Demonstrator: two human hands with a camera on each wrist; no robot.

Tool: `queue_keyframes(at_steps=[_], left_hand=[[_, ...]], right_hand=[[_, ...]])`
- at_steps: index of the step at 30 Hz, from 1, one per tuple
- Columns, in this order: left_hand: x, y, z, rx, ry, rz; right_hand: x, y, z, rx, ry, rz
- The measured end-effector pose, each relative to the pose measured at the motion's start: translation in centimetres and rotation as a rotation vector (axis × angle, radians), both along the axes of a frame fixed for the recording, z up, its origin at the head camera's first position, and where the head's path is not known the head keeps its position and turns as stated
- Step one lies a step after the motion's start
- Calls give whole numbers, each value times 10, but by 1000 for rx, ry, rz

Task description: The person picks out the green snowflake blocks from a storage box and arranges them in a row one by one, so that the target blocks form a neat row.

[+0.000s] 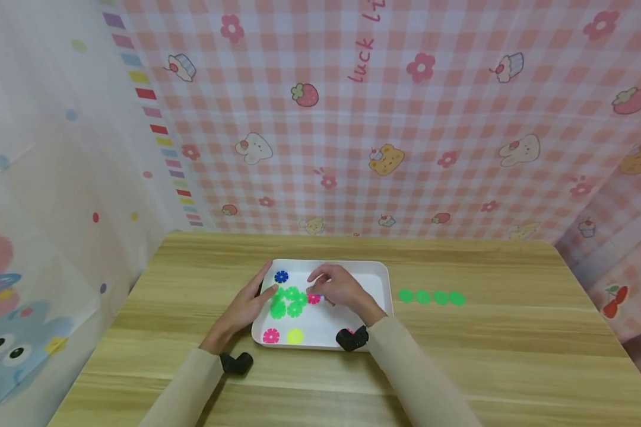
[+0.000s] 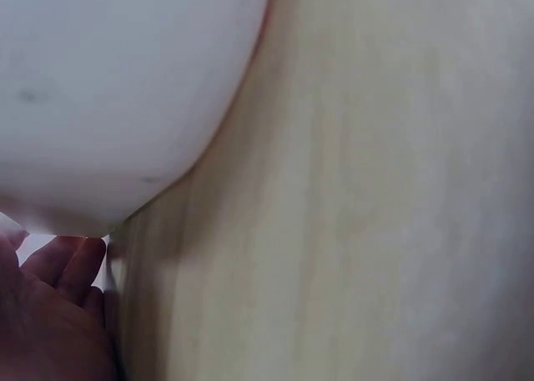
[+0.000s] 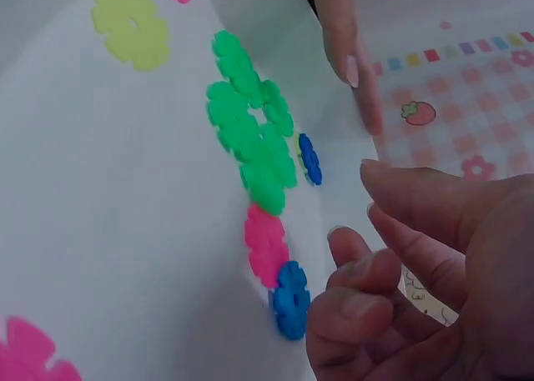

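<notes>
My left hand (image 1: 248, 305) grips the left side of a white tray (image 1: 320, 337), thumb at the rim; in the left wrist view its fingers (image 2: 79, 268) lie against the tray's edge. Above the tray's middle, my right hand (image 1: 340, 287) hovers with loosely bent fingers, and the right wrist view shows nothing between them. Below it are a pink notched disc (image 3: 267, 244) and a blue one (image 3: 289, 302). Several green notched discs (image 1: 279, 309) overlap near my left thumb. A dark blue disc (image 1: 281, 277) lies behind them; a pink disc (image 1: 270, 336) and a yellow disc (image 1: 295, 336) lie in front.
Right of the tray, several green discs (image 1: 423, 297) form a row on the wooden table (image 1: 513, 356). Another pink disc (image 3: 33, 356) lies in the tray near my right wrist. A checked curtain (image 1: 320, 130) hangs behind the table.
</notes>
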State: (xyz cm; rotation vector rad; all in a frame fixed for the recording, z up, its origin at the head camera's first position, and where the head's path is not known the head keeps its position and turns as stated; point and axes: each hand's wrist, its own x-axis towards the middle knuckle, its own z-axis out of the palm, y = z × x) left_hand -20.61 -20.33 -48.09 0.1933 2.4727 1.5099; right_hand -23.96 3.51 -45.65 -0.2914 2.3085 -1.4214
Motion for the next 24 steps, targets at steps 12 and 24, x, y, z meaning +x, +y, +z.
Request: queue_keyframes(at_steps=[12,24], left_hand=[[-6,-3,-17,-1,16,18],[-7,-6,-21,13,15,11]], right_hand=[[-5,-19,-15,145,43,39],[-6,-24,-18,194,79,63]])
